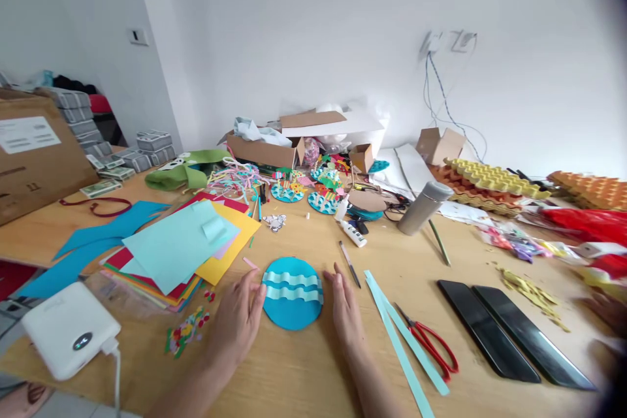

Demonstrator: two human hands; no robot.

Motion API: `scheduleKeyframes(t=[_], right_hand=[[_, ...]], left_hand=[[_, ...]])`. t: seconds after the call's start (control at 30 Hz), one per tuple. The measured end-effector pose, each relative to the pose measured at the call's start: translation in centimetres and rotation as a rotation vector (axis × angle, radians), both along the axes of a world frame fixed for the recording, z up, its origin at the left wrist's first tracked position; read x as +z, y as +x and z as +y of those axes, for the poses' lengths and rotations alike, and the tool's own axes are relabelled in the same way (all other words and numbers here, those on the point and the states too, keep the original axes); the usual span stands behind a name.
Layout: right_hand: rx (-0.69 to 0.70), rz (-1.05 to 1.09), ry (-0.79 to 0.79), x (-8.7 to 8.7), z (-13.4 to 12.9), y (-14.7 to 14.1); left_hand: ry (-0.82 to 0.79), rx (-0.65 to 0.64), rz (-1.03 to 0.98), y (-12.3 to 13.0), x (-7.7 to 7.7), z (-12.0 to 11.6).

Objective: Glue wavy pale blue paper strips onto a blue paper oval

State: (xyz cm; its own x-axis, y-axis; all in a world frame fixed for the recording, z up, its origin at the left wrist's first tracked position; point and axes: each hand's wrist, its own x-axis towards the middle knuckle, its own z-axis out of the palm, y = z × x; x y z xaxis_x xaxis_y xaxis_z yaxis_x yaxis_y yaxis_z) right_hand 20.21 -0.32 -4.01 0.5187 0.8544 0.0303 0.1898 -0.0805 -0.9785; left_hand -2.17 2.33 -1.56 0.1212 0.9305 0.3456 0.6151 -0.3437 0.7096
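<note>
A blue paper disc (292,319) lies flat on the table, crossed by two pale aqua wavy paper strips (291,279). My left hand (239,315) rests at its left edge, fingers extended and thumb close to the rim; whether it touches is unclear. On the other side, my right hand (347,313) lies a little apart from the disc, its fingers stretched out and holding nothing. Just beyond that hand is a pen (350,264). Further right are long aqua paper strips (399,333) and red-handled scissors (431,343).
Coloured paper sheets (171,248) and a white power bank (71,330) occupy the left. Behind the disc are a glue bottle (353,234), decorated discs (323,202) and a grey tumbler (424,208). Two dark phones (490,330) lie right, near another person's blurred hand (607,310).
</note>
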Motion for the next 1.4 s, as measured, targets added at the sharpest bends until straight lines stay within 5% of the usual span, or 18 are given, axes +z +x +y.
scheduleKeyframes(t=[0.27, 0.7, 1.1, 1.4], right_hand=[[0.077, 0.116, -0.039, 0.4, 0.5, 0.6], [-0.050, 0.148, -0.024, 0.6, 0.0, 0.4], [-0.024, 0.402, 0.005, 2.5, -0.6, 0.5], [-0.069, 0.377, 0.108, 1.8, -0.6, 0.2]], left_hand=[[-0.063, -0.047, -0.066, -0.3, -0.5, 0.3], [-0.099, -0.096, -0.117, 0.2, -1.7, 0.9], [-0.225, -0.158, -0.229, 0.2, -0.7, -0.2], [-0.303, -0.183, -0.276, 0.1, -1.0, -0.6]])
